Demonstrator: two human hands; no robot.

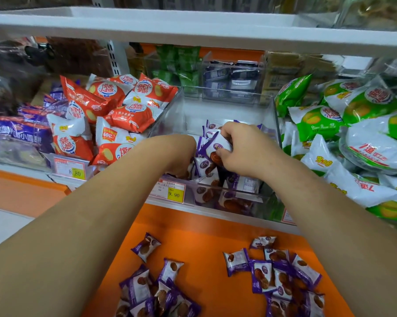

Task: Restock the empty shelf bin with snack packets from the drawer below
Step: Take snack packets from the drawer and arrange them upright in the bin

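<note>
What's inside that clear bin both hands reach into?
Purple-and-white snack packets, piled at the front of the clear plastic bin. The right hand grips one; the left hand has its fingers hidden among them.

Red bags (115, 110), green bags (330, 121), price tag (70, 169)

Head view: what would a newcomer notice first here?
Both hands reach into the clear bin at centre; the right hand grips a purple packet, while the left hand has its fingers hidden inside the bin. Below, more purple packets lie scattered in the orange drawer. Red packets pile up left of the bin, green packets right.
</note>
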